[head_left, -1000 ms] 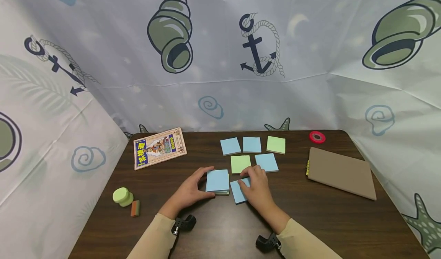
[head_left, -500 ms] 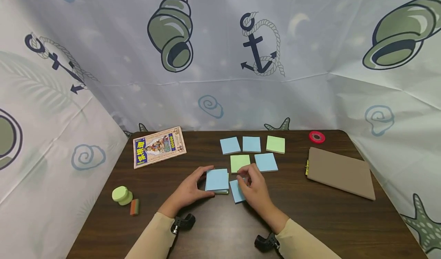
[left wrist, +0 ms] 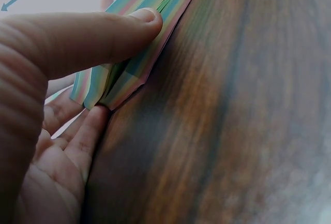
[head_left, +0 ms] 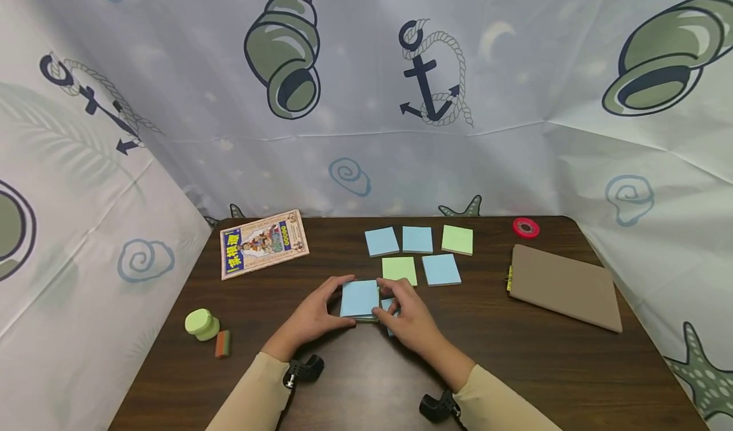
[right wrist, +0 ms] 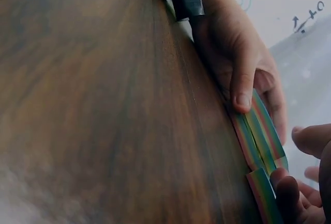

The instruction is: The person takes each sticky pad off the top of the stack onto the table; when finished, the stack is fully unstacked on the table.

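In the head view my left hand (head_left: 316,313) holds the left side of a stack of sticky note pads (head_left: 359,298), blue on top. The left wrist view shows its thumb (left wrist: 114,35) across the stack's striped edge (left wrist: 147,35), with other fingers at the corner behind. My right hand (head_left: 409,313) is at the stack's right side, its thumb and index finger near the two right corners. A loose blue sticky note pad (head_left: 387,305) lies partly under that hand. In the right wrist view, right-hand fingers (right wrist: 282,177) touch the stack's end, beside the loose pad (right wrist: 262,193); the thumb stands apart.
Behind the hands lie several blue and green sticky note pads, including a green pad (head_left: 399,269). A printed booklet (head_left: 265,243), a green round-lidded object (head_left: 202,324) and a striped block (head_left: 223,344) are left. A brown board (head_left: 565,286) and red disc (head_left: 525,228) are right.
My right hand has moved left, off the loose blue pad's top and over to the right side of the stack. My left hand has stayed at the stack.
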The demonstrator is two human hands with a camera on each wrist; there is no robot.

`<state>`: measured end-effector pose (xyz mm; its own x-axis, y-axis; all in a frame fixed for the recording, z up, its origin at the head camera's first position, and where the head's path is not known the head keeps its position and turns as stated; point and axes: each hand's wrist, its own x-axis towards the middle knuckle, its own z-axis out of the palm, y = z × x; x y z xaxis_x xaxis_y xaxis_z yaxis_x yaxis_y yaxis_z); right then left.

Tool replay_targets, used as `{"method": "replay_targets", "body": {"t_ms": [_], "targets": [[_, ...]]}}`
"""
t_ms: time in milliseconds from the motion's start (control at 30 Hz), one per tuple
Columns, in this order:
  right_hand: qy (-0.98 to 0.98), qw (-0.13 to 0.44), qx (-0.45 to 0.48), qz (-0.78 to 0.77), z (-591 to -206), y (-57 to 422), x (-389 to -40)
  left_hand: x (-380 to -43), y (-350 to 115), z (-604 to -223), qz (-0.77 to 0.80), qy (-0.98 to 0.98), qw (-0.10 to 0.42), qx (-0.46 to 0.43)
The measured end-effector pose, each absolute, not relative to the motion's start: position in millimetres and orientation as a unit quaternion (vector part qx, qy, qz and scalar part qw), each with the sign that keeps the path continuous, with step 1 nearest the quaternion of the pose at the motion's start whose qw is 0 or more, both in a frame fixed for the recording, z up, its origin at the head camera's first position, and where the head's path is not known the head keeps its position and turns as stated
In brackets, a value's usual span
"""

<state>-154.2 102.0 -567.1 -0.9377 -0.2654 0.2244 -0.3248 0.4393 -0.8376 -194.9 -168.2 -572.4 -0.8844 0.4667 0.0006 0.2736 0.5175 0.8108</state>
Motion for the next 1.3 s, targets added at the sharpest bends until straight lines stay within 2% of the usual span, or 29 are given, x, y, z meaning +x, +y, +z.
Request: {"method": "replay_targets", "body": {"t_ms": [933, 1300], "targets": [[-0.883, -0.02, 0.173, 0.435, -559.6, 97.3, -157.2, -193.3, -171.5, -571.0, 0.468, 0.841, 0.111, 0.248], [-0.845, -0.043, 0.15, 0.511, -561.5, 100.8, -156.9, -193.9, -168.7, -572.1, 0.468, 0.843, 0.112, 0.24]]}}
